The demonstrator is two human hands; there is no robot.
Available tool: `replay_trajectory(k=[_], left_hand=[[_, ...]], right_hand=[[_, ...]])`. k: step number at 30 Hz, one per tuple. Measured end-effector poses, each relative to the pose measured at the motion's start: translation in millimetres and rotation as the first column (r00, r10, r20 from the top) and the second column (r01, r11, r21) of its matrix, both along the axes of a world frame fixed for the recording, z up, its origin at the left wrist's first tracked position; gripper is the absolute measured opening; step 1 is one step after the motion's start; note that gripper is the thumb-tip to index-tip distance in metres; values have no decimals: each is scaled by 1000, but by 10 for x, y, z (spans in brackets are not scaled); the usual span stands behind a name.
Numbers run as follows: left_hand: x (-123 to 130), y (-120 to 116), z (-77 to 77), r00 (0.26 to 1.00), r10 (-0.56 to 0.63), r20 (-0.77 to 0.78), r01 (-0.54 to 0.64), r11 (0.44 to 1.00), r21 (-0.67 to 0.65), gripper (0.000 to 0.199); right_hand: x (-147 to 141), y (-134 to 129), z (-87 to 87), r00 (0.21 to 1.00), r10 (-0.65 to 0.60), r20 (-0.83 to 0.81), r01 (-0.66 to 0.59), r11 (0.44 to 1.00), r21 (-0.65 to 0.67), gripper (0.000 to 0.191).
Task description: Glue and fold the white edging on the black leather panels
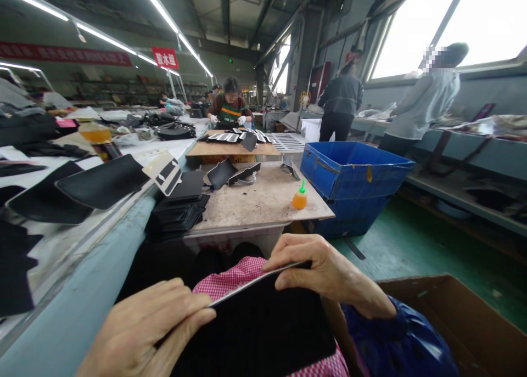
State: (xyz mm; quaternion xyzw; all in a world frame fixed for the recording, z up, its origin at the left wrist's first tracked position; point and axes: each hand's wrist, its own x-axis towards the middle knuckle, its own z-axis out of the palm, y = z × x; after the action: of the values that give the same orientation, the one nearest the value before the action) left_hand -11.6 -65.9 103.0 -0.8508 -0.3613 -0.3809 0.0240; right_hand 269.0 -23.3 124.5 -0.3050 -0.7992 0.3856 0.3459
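A black sheet [263,327] with a pale top edge lies over my lap, on a pink checked apron [242,270]. My left hand [148,327] pinches its edge at the left, thumb and fingers pressed together. Farther right and higher, my right hand [315,264] grips the same edge between thumb and fingers. Beyond my hands, an orange glue bottle [300,199] with a green tip stands upright on a worn board [255,201]. Curved black pieces [221,173] lie toward its back. At its left is a stack of black sheets [181,207].
A blue bin [354,171] stands right of the board. An open cardboard box [461,316] is close by my right arm. Along the left runs a long table [135,218] with large black pieces [102,182]. One person works opposite; two others stand at the right.
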Motion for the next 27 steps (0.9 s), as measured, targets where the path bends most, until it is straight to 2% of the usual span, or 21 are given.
replay_trajectory(k=[3,7,11,12,16,19,22,24,27], left_hand=[[75,-9,29,999,37,6,-37,999,9,11],[137,4,45,999,17,33,-15,999,-44,13],[171,17,86,999,6,40,-4,999,-51,7],[181,18,99,999,1,44,1,999,-33,6],[218,26,143,999,-25,39,25,1000,-3,9],[232,34,147,999,-32,36,33,999,-13,8],[257,36,129,999,-18,49,18,1000,-15,10],[289,35,115,999,-23,37,23,1000,-4,14],[317,42,100,1000,-28,9,28,999,24,18]], right_hand=[[-31,18,21,996,-75,56,67,988,138,13],[-19,42,21,977,-153,148,86,920,382,14],[-39,-8,58,936,-242,256,76,849,523,33],[-65,-32,72,929,-257,266,77,837,541,35],[-209,-104,99,943,-204,263,32,843,538,18],[-277,-102,70,956,-177,236,28,850,527,24],[-302,-82,37,957,-161,243,15,859,512,18],[-327,-80,25,955,-143,259,-6,866,501,28],[-387,-98,18,966,-94,241,-39,869,494,9]])
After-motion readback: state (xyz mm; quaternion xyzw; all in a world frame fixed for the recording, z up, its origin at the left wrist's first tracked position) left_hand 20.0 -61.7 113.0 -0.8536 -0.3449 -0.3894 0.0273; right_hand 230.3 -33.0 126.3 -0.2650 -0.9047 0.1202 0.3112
